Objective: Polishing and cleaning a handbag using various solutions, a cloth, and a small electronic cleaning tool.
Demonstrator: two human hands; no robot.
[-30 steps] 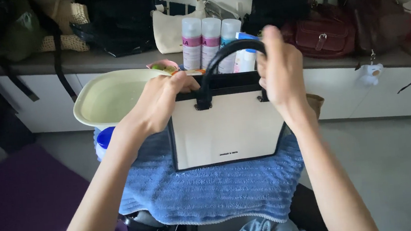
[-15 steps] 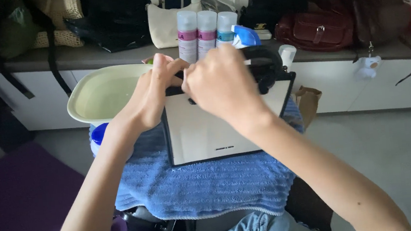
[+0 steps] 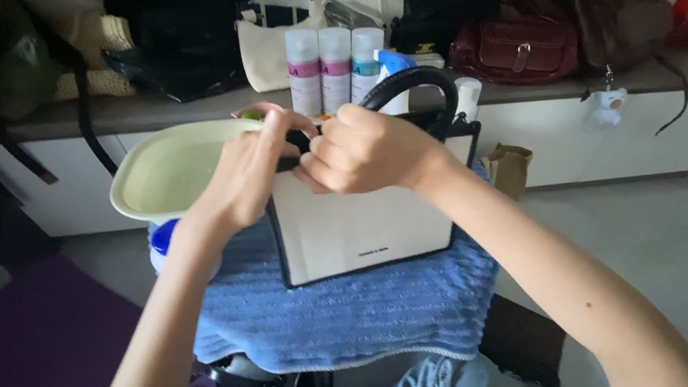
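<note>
A white handbag (image 3: 363,225) with black trim and a black handle (image 3: 421,83) stands upright on a blue towel (image 3: 347,318) in front of me. My left hand (image 3: 247,173) grips the bag's top left edge, fingers curled over the rim. My right hand (image 3: 365,150) is closed at the top of the bag beside the left hand, pinching something small at the rim; what it pinches is hidden by the fingers.
A pale green basin (image 3: 164,172) sits to the left of the bag. Three spray cans (image 3: 335,65) stand on a low shelf behind, among several bags, including a dark red handbag (image 3: 513,42). A purple mat (image 3: 26,354) covers the floor at left.
My right hand has left the bag's right handle end and moved left across the top to meet the left hand. The bag has stayed upright on the towel.
</note>
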